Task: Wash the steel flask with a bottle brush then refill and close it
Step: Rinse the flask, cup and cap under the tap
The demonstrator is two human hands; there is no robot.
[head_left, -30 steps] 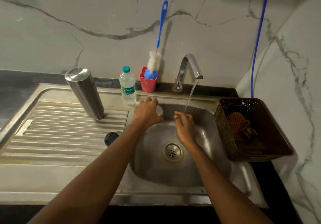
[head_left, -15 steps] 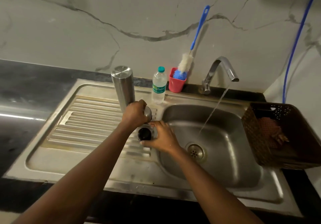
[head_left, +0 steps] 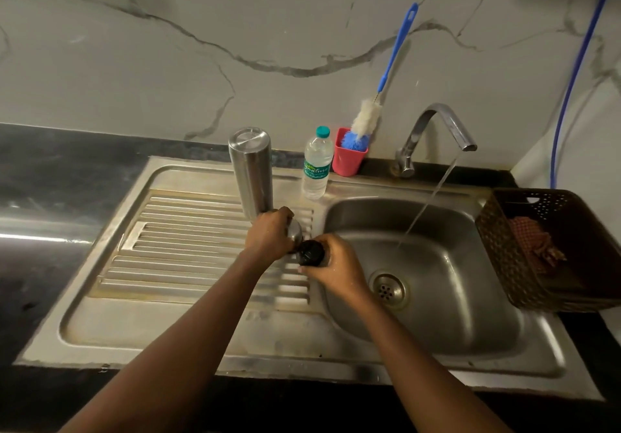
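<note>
Left hand [head_left: 268, 232] curls round a steel cap [head_left: 295, 231]; right hand [head_left: 334, 269] pinches a black stopper [head_left: 311, 253] just right of it. The steel flask [head_left: 252, 170] stands just beyond them.

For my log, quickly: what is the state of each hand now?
Left hand: holds the steel cap.
Right hand: holds the black stopper.

Ribbed steel drainboard [head_left: 188, 241] bears a steel flask [head_left: 252, 170] and water bottle [head_left: 316, 167].
</note>
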